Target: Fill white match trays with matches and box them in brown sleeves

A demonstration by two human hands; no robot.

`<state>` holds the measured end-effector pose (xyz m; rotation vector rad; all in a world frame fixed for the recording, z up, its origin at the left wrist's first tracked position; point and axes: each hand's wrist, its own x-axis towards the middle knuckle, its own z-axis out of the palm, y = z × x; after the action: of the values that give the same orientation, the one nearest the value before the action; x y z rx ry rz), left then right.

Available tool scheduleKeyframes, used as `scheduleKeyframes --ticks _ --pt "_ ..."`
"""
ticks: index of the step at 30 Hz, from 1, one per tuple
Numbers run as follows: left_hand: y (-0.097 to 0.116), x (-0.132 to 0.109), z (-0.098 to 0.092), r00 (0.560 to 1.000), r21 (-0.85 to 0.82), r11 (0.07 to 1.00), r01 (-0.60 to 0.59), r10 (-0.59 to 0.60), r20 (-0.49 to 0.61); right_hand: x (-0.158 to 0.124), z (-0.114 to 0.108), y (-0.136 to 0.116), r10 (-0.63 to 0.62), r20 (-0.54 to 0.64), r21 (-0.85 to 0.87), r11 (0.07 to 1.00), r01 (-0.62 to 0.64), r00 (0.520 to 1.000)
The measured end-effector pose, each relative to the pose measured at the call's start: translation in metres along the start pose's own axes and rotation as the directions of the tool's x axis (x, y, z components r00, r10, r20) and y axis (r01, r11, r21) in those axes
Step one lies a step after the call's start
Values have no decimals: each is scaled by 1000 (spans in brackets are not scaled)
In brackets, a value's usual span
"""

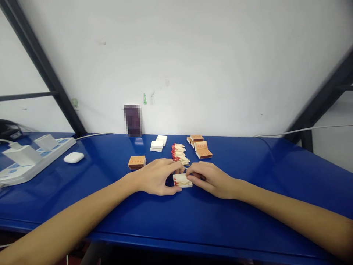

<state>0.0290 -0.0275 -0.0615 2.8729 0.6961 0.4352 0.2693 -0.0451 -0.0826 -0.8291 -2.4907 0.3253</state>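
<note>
A white matchbox tray (180, 177) with several red-tipped matches in it lies on the blue table. My left hand (157, 176) grips the tray from its left side, thumb at the near edge and fingers at the far edge. The fingertips of my right hand (209, 178) are bent together over the tray's right end; whether a match is between them is hidden. Just beyond my hands lies a pile of loose matches (180, 152), red heads to the left.
Orange matchbox sleeves (204, 151) lie at the back right, and more matchboxes (137, 162) are stacked left of my left hand. White trays (157, 146) sit farther back. A white earbud case (74, 158) and a power strip (63, 145) are at left. A wall bounds the table.
</note>
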Motion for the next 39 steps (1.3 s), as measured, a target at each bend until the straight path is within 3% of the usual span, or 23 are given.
scheduleKeyframes --ticks 6,15,21,29,34,39 --pt "-2 2 1 997 35 996 -78 78 -6 4 6 8 214 -121 -57 973 -222 969" --pt "-2 1 0 998 38 997 -70 70 -4 8 6 11 335 -33 -111 935 -337 942" --pt "-3 1 1 998 29 997 -69 68 10 8 7 11 333 -34 -92 938 -335 942" --pt "-3 1 0 999 -11 999 -36 36 18 1 7 9 160 -164 -42 985 -169 973" --pt "-4 2 0 999 5 1000 29 -29 -16 1 8 9 151 -215 -67 983 -168 965" --pt "-5 2 0 995 -3 995 99 -99 -26 -1 6 8 125 -132 -1 992 -126 983"
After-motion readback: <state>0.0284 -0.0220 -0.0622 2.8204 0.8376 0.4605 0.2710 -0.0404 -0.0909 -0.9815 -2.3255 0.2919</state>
